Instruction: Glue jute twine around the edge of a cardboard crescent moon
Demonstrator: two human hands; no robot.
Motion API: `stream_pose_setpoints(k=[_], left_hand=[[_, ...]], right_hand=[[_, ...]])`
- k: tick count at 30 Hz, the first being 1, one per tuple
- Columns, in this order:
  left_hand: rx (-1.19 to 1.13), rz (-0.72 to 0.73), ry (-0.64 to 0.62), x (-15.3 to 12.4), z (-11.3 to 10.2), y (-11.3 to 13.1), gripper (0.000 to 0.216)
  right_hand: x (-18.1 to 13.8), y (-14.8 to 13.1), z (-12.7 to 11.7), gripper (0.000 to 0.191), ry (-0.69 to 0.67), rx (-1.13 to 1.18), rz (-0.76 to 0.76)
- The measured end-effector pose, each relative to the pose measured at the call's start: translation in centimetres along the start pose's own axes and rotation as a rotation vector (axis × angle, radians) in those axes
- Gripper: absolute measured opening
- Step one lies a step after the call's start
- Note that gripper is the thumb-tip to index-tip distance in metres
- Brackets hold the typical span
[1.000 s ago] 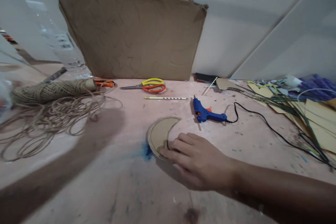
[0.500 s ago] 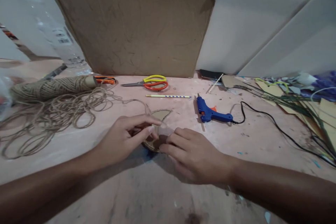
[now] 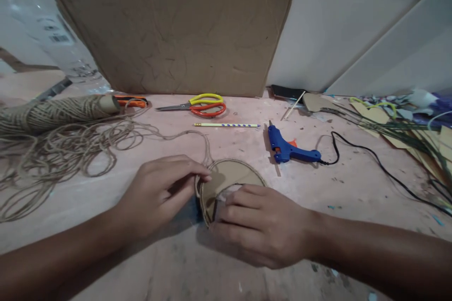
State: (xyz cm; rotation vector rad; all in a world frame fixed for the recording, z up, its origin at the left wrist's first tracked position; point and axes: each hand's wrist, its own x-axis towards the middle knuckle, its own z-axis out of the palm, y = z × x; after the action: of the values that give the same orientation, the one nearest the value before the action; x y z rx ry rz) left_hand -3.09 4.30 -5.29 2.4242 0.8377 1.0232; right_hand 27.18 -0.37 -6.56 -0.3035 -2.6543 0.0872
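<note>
A cardboard crescent (image 3: 233, 170) edged with twine lies tilted between my hands, its inner curve facing right and down. My right hand (image 3: 256, 223) is closed over its lower right part, and the fingers hide that portion. At the crescent's left rim, my left hand (image 3: 169, 190) is closed, thumb and index finger pressing the twine (image 3: 207, 149) against the edge. From there the strand runs back to a loose tangle of twine (image 3: 92, 143) on the left, beside the twine roll (image 3: 60, 112).
Yellow-and-red scissors (image 3: 197, 105) and a pencil (image 3: 226, 125) lie ahead. A blue glue gun (image 3: 291, 148) with a black cord sits to the right. A cardboard sheet (image 3: 169, 28) leans at the back; an orange cutter (image 3: 132, 101) lies by the roll. Paper scraps and green stems (image 3: 395, 127) clutter the right.
The crescent has turned and shifted slightly right and nearer, showing more of its face. My right hand has moved right and down with it; the left fingers have come to its left rim.
</note>
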Motion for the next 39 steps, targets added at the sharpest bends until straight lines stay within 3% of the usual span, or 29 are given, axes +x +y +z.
stream_pose_setpoints(k=[3,6,10,15,22,27,29,35,39], left_hand=[[0.044,0.069,-0.039,0.6,-0.4,0.5,0.029],[0.052,0.113,-0.020,0.5,-0.5,0.7,0.029],[0.034,0.114,-0.028,-0.1,-0.3,0.7,0.030],[0.123,0.158,-0.092,-0.3,-0.1,0.8,0.031],[0.132,0.329,-0.134,-0.5,0.2,1.1,0.034],[0.117,0.395,-0.224,-0.4,0.0,2.5,0.054],[0.088,0.426,-0.270,-0.3,-0.1,3.2,0.065],[0.067,0.496,-0.314,-1.1,-0.4,4.3,0.062],[0.003,0.433,-0.184,-1.6,-0.4,2.9,0.045]], right_hand=[[0.0,0.0,-0.1,0.030,0.060,-0.061,0.080],[-0.3,0.4,-0.3,0.022,0.176,-0.167,0.266],[-0.8,1.1,-0.4,0.026,0.141,-0.166,0.407],[-0.7,1.1,-0.3,0.019,0.151,-0.135,0.357],[-0.3,0.9,-0.3,0.016,0.186,-0.105,0.355],[-0.1,1.1,0.0,0.046,0.218,-0.103,0.331],[0.2,1.1,0.1,0.050,0.217,-0.123,0.300],[0.6,1.1,0.1,0.029,0.233,-0.071,0.203],[0.3,1.3,0.1,0.018,0.267,-0.009,0.211]])
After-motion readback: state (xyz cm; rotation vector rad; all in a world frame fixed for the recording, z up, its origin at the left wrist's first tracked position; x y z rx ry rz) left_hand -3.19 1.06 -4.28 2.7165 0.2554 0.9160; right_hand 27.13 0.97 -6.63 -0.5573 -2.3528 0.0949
